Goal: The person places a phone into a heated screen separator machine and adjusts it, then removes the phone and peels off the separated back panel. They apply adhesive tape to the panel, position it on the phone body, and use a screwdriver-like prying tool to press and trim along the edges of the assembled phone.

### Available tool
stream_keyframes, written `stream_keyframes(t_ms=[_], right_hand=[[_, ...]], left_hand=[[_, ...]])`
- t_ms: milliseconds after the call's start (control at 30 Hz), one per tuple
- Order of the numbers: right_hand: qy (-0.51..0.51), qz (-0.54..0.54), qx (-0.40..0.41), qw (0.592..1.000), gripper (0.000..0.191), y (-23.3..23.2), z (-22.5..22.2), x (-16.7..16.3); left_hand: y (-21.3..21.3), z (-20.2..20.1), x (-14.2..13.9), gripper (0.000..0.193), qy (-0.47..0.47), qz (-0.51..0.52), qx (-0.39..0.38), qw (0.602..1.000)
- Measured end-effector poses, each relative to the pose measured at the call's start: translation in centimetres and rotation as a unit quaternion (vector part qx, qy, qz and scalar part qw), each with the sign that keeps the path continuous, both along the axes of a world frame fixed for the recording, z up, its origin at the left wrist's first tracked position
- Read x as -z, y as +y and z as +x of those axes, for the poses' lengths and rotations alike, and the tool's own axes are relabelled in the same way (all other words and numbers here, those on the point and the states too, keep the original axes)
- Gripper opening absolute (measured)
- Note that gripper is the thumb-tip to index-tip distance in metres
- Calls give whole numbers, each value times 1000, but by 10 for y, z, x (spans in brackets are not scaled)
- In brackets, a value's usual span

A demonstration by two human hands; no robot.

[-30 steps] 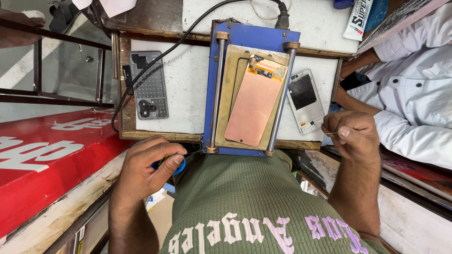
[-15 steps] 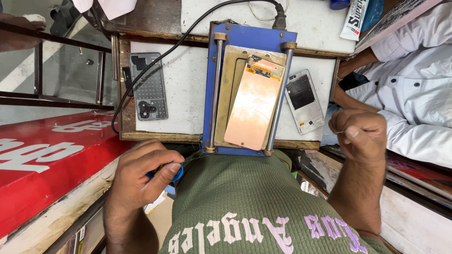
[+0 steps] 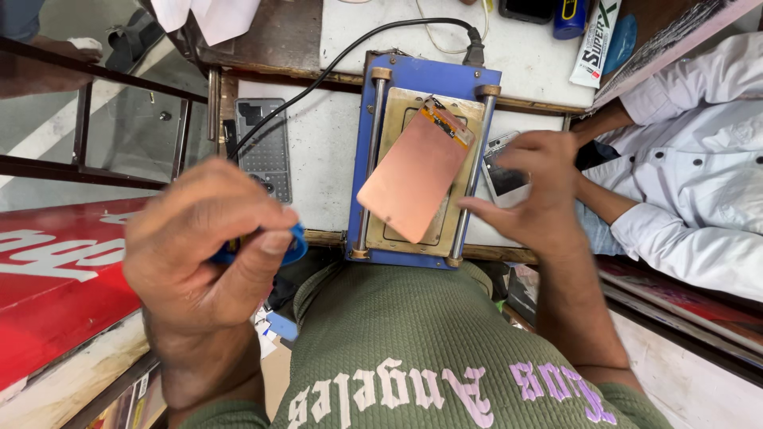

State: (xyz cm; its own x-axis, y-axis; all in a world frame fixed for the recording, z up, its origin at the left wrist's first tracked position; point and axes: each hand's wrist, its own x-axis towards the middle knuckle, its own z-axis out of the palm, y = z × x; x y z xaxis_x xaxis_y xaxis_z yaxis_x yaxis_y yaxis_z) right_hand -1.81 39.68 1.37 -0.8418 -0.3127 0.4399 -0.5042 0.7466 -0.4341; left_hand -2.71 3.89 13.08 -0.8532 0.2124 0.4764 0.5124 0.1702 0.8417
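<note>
Head view: a copper-coloured panel (image 3: 413, 181) is seen lying tilted on the tan bed of a blue fixture (image 3: 359, 167), its upper corner at about 1 o'clock where an orange flex strip (image 3: 450, 121) is attached, its lower corner at 6 o'clock overhanging the bed's recess. The left hand (image 3: 203, 254) is closed around a small blue tool (image 3: 290, 248), raised well clear at 8 o'clock, while the right hand (image 3: 536, 195) is held half-spread at 3 o'clock, thumb near the right rail (image 3: 475, 171), fingers over a small phone (image 3: 502, 171), nothing visibly gripped. The panel is judged thin, light, stiff and fragile; it should be taken by its long bare edges, away from the flex strip.
</note>
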Motion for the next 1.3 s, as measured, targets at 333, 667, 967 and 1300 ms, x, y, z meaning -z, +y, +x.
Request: stream_keyframes(t_ms=[333, 667, 967, 1300], right_hand=[[55, -1, 89, 995, 30, -46, -25, -10], [75, -30, 102, 992, 17, -15, -48, -31], [28, -65, 186, 980, 16, 15, -34, -62], [-175, -593, 100, 780, 37, 47, -25, -26]], left_hand=[[39, -42, -90, 17, 164, -134, 103, 972], [47, -52, -66, 16, 149, 17, 104, 983], [-24, -30, -33, 14, 61, 191, 134, 970], [-35, 3, 6, 12, 18, 130, 235, 963]])
